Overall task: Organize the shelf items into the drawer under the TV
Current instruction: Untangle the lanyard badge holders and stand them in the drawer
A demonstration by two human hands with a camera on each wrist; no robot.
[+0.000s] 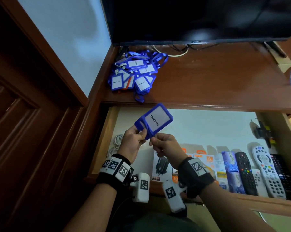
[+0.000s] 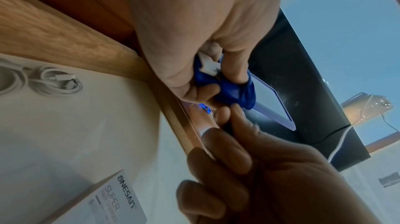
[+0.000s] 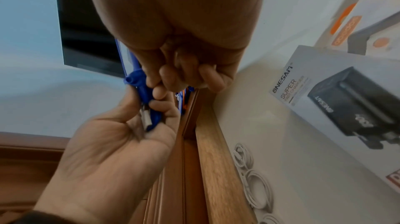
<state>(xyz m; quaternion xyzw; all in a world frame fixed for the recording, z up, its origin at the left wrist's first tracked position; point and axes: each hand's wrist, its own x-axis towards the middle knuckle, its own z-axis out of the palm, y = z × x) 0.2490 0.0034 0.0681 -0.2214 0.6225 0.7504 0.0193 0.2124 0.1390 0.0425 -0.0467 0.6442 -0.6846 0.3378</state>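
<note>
A blue badge holder (image 1: 154, 121) with a white "PELAWAT" card is held up over the open drawer (image 1: 200, 124), its blue lanyard (image 1: 144, 125) wound round its lower end. My left hand (image 1: 141, 133) grips that wrapped end (image 2: 229, 90) from the left. My right hand (image 1: 154, 142) pinches the lanyard just below it (image 3: 147, 99). A small metal clip (image 3: 145, 118) lies in the left palm. A pile of several more blue badges (image 1: 134, 72) with tangled lanyards sits on the shelf top under the TV (image 1: 200, 19).
The drawer's front row holds charger boxes (image 1: 163, 164), a purple box and several remotes (image 1: 265, 171). White cable coils (image 1: 115, 143) lie at its left side. A dark wooden door (image 1: 24, 114) stands to the left. Cables trail behind the TV.
</note>
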